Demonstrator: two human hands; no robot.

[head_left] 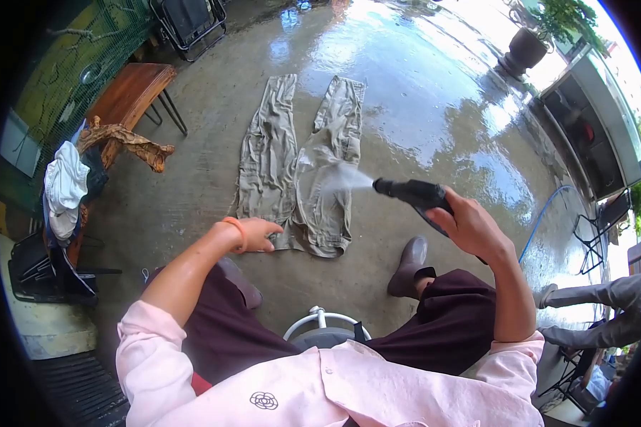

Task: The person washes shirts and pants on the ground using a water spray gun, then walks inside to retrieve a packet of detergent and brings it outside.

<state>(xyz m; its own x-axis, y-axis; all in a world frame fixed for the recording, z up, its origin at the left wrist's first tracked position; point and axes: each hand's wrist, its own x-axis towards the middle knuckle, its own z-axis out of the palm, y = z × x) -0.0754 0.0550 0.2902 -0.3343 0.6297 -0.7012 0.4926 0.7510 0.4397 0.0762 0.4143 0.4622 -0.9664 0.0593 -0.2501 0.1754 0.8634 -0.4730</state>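
— Under the right hand (470, 224), what is that dark thing?

— A black spray nozzle (413, 192). The fingers are wrapped tight round its grip, and a thin jet of water leaves its tip toward the khaki trousers (299, 167) spread flat on the wet concrete floor (420, 92), ahead and to the left of that hand.

— And the left hand (260, 233)?

— It sits at the near edge of the trousers, palm down, fingers loosely curled and half open; it seems to touch the waistband, but whether it pinches the cloth I cannot tell. An orange band (236, 233) circles its wrist.

— Anything else near the hands?

— Below the right hand, a brown boot (408, 267) stands on the floor. A blue hose (541, 220) curves away to the right of that hand. Far left of the left hand, a wooden bench (132, 92) carries a heap of clothes (68, 188).
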